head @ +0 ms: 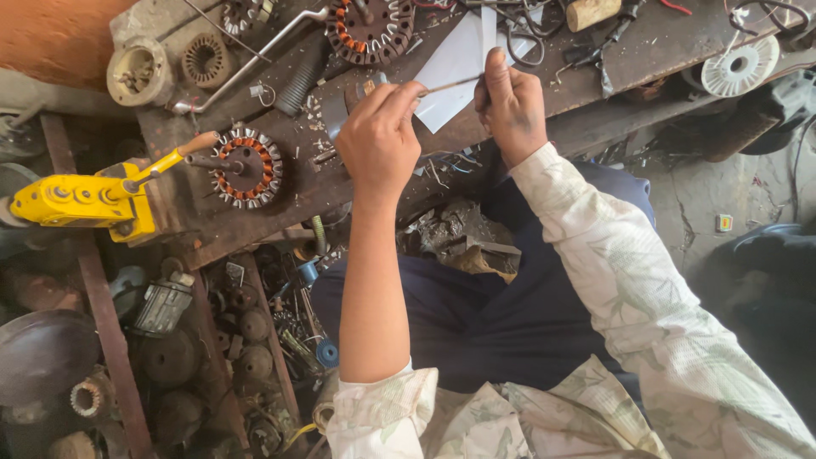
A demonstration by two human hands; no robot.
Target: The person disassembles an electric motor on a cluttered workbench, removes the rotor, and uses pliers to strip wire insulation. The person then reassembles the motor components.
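Note:
My left hand [380, 136] and my right hand [512, 106] are raised over the edge of a dark, worn workbench [280, 195]. Between them they pinch a thin brown strip [450, 84], one end in each hand's fingertips. A white sheet of paper [455, 64] lies on the bench just behind the strip. Left of my left hand a round motor stator with copper windings [246, 166] sits on the shaft of a yellow hand-cranked winding machine [85, 200].
Another wound stator [370, 30] lies at the bench's back, with a metal rod [246, 64], a black spring [299, 85] and a white spool [739, 66] at the right. Motor parts and scrap [170, 340] crowd the floor at left.

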